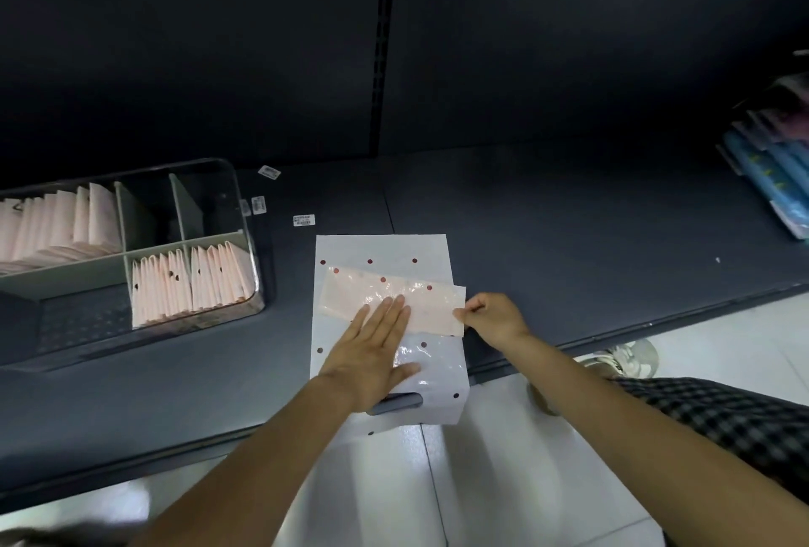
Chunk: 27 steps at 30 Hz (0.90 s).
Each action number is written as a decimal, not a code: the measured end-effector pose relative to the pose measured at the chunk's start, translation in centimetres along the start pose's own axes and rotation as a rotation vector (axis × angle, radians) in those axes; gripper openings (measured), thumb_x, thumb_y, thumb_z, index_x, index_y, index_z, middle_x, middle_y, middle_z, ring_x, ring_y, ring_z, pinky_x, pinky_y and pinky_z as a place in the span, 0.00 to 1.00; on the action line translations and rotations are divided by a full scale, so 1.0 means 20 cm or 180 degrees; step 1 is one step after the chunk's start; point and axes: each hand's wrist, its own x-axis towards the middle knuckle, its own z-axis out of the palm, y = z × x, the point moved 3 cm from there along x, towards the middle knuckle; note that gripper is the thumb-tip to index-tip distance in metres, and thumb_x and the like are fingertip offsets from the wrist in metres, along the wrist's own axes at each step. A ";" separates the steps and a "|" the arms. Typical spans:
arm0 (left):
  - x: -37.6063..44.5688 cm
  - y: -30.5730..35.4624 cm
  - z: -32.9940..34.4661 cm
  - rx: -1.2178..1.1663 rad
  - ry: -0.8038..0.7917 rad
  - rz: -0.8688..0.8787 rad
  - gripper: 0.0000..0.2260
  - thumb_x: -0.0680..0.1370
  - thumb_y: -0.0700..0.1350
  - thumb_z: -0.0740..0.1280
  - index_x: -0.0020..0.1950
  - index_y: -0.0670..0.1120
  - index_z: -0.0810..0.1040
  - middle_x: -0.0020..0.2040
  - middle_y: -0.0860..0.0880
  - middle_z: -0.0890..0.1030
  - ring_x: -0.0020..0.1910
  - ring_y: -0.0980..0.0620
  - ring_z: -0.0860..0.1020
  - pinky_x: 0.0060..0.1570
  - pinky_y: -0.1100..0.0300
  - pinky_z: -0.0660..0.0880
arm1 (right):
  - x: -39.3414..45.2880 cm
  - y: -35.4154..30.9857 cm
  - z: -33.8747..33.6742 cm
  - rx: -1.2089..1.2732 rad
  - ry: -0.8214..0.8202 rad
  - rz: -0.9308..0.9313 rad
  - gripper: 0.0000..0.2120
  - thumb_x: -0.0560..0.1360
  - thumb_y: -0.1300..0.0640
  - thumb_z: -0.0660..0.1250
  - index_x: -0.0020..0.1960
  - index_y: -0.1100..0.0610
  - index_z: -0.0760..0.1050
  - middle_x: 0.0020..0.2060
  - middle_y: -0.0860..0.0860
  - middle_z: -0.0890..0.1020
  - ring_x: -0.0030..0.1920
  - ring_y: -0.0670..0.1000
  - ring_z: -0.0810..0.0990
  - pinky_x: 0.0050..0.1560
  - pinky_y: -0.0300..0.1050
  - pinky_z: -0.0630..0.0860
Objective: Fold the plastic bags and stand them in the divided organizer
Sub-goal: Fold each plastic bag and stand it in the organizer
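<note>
The divided organizer (245, 235) at the left of the dark shelf (569, 240) already holds many folded bags standing in 3 of its compartments, while 2 rear compartments look empty, so the task seems well advanced but unfinished. In front of the person a pink bag (420, 305) lies folded into a strip on a white dotted bag (385, 248); the left hand (372, 354) presses it flat with fingers spread, and the right hand (494, 319) pinches its right end, likely for another fold.
</note>
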 end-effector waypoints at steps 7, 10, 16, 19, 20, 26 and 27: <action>-0.01 -0.02 -0.07 -0.0026 0.0137 -0.0153 0.33 0.79 0.65 0.48 0.78 0.49 0.44 0.78 0.53 0.41 0.76 0.53 0.39 0.73 0.52 0.35 | -0.18 0.01 0.09 0.0664 0.0234 0.0525 0.15 0.69 0.61 0.73 0.53 0.61 0.73 0.50 0.56 0.80 0.52 0.54 0.79 0.51 0.43 0.73; -0.04 0.00 -0.09 -0.0001 0.0443 -0.0260 0.29 0.80 0.62 0.51 0.77 0.49 0.51 0.78 0.53 0.48 0.77 0.52 0.44 0.74 0.54 0.38 | -0.34 -0.03 0.19 0.1303 0.0168 0.0770 0.14 0.70 0.63 0.72 0.51 0.61 0.70 0.45 0.56 0.78 0.43 0.53 0.77 0.41 0.41 0.71; -0.16 -0.03 -0.03 -0.0444 0.0527 -0.0201 0.42 0.67 0.57 0.74 0.76 0.49 0.59 0.77 0.55 0.55 0.76 0.54 0.53 0.72 0.64 0.47 | -0.66 -0.16 0.34 0.2202 -0.0817 0.0528 0.12 0.70 0.65 0.72 0.43 0.56 0.68 0.34 0.53 0.80 0.34 0.48 0.78 0.35 0.36 0.71; -0.19 -0.06 -0.05 -0.0839 0.0870 -0.0164 0.32 0.69 0.47 0.74 0.72 0.50 0.68 0.74 0.55 0.64 0.74 0.54 0.59 0.70 0.65 0.51 | -0.67 -0.16 0.27 0.1055 -0.0684 -0.0620 0.10 0.74 0.60 0.68 0.43 0.51 0.67 0.41 0.53 0.82 0.31 0.41 0.75 0.37 0.34 0.70; -0.20 -0.06 -0.06 -0.0908 0.0919 -0.0138 0.28 0.71 0.44 0.72 0.71 0.49 0.70 0.73 0.54 0.65 0.74 0.53 0.61 0.70 0.64 0.52 | -0.65 -0.14 0.22 0.0534 -0.0525 -0.1006 0.10 0.74 0.55 0.69 0.45 0.49 0.67 0.41 0.48 0.80 0.34 0.39 0.73 0.39 0.34 0.69; -0.22 -0.09 -0.09 -0.1028 0.0914 -0.0110 0.22 0.75 0.45 0.69 0.69 0.53 0.72 0.71 0.57 0.69 0.71 0.55 0.64 0.66 0.65 0.58 | -0.43 -0.10 0.10 -0.1146 -0.0109 -0.2146 0.31 0.60 0.44 0.79 0.54 0.55 0.69 0.49 0.44 0.68 0.48 0.41 0.67 0.48 0.35 0.66; -0.22 -0.09 -0.10 -0.1062 0.0972 -0.0125 0.21 0.76 0.45 0.67 0.68 0.53 0.72 0.70 0.57 0.70 0.70 0.55 0.65 0.66 0.65 0.59 | -0.39 -0.10 0.12 -0.1056 -0.0021 -0.2114 0.32 0.59 0.45 0.80 0.55 0.55 0.69 0.50 0.44 0.68 0.49 0.43 0.68 0.50 0.36 0.66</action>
